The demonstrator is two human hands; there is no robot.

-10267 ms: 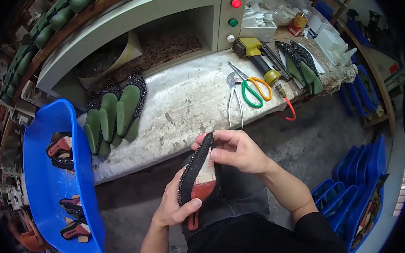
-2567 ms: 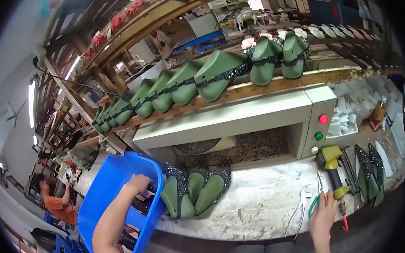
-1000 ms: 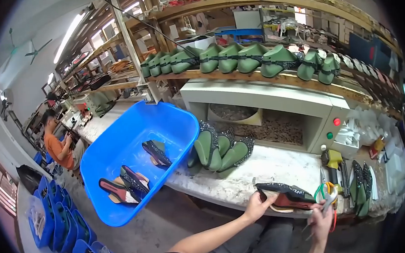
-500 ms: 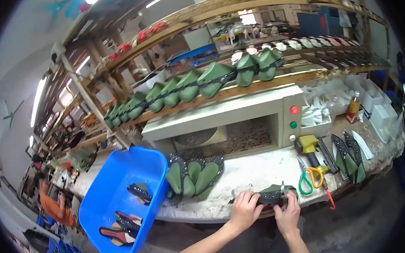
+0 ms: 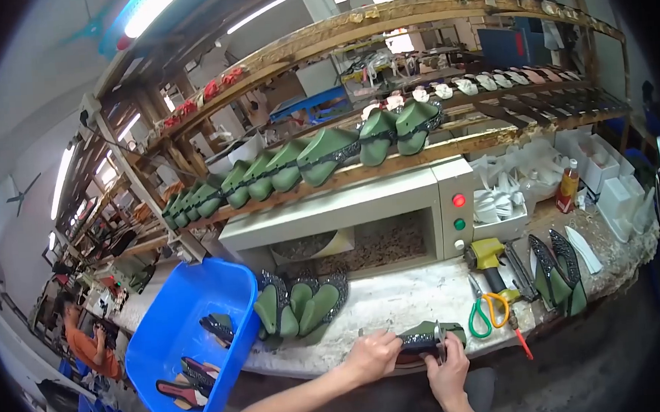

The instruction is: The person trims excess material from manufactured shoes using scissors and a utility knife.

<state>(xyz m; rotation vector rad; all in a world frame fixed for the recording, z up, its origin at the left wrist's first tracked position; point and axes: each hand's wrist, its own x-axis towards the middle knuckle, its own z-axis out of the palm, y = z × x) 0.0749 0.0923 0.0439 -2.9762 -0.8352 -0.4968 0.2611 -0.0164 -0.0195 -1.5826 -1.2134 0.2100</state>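
Green shoe last wrapped in a black glittery sandal upper (image 5: 429, 337) lies on its side at the front edge of the worn, stained grey stone-like workbench (image 5: 396, 296), right in front of the person. Last looks smooth matte plastic, rounded toe pointing right; upper is dark w/ sparkly beaded texture, reddish sole edge barely showing underneath. Left hand (image 5: 371, 354) is wrapped over the heel end, fingers curled & pressing it down. Right hand (image 5: 447, 359) is closed on metal pincers (image 5: 439, 344), which stand upright against the shoe's mid part; jaw tips too small to tell if they bite the upper. Just right on bench: scissors w/ green and orange handles (image 5: 481, 311), yellow pneumatic nail gun (image 5: 490, 260), then a pair of green lasts w/ black uppers (image 5: 557, 271) leaning together. Left of the shoe, three more green lasted sandals (image 5: 300, 307) stand toe-down against a blue plastic tub (image 5: 173, 338) holding loose black/red uppers. Behind: cream metal box machine w/ red & green buttons (image 5: 457, 212), wooden shelf w/ a row of green lasts (image 5: 304, 161). Another person in orange top (image 5: 89, 347) sits far left, small, partly cut off. Fisheye edges dark; person's body below the forearms out of frame.
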